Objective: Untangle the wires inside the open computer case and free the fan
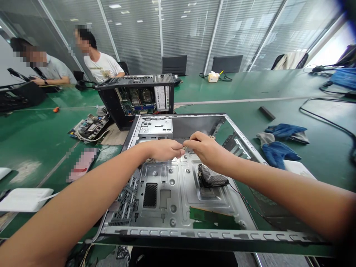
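Note:
An empty metal computer case (178, 193) lies open on its side on the green table in front of me. Both my hands meet over its middle. My left hand (164, 149) is closed, its fingertips pinching a small pale part that I cannot make out. My right hand (207, 150) is closed too, fingers curled and touching the same small thing from the other side. Just below my right wrist a small black finned heatsink (213, 178) with thin wires rests on the case floor.
A second black computer case (139, 98) with a motherboard inside stands behind. A loose circuit board (90, 127) lies at its left. Blue gloves (279, 142) lie at right, cables (325, 118) beyond. White boxes (25, 198) sit at left. Two people sit at the far left.

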`<action>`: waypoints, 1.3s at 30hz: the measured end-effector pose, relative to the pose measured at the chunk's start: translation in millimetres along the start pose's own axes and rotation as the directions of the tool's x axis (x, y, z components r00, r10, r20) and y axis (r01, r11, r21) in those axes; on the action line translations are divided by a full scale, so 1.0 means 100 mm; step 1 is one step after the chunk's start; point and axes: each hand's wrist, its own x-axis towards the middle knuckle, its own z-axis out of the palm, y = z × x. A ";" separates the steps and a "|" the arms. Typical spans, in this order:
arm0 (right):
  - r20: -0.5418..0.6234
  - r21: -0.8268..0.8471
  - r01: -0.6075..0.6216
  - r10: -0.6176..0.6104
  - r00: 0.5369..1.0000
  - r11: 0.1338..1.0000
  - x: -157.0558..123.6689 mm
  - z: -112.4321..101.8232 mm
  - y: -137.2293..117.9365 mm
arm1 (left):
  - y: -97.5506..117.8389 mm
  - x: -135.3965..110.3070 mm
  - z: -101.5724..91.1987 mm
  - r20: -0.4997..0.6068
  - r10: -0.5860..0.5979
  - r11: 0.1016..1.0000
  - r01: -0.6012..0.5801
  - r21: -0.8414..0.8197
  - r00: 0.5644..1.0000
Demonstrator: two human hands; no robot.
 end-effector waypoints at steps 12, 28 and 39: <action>-0.061 -0.326 0.108 -0.135 0.989 0.939 -0.04 0.03 0.07 | -0.01 -0.06 -0.02 0.014 0.004 0.994 -0.002 -0.111 1.000; 0.084 -0.465 0.251 -0.240 0.967 0.849 -0.09 -0.11 0.05 | -0.03 -0.04 0.00 0.058 0.037 0.994 -0.031 -0.103 0.998; 0.012 -0.516 0.297 -0.340 0.940 0.804 -0.08 -0.11 0.04 | -0.03 -0.06 -0.01 0.034 0.060 0.994 -0.056 -0.089 0.998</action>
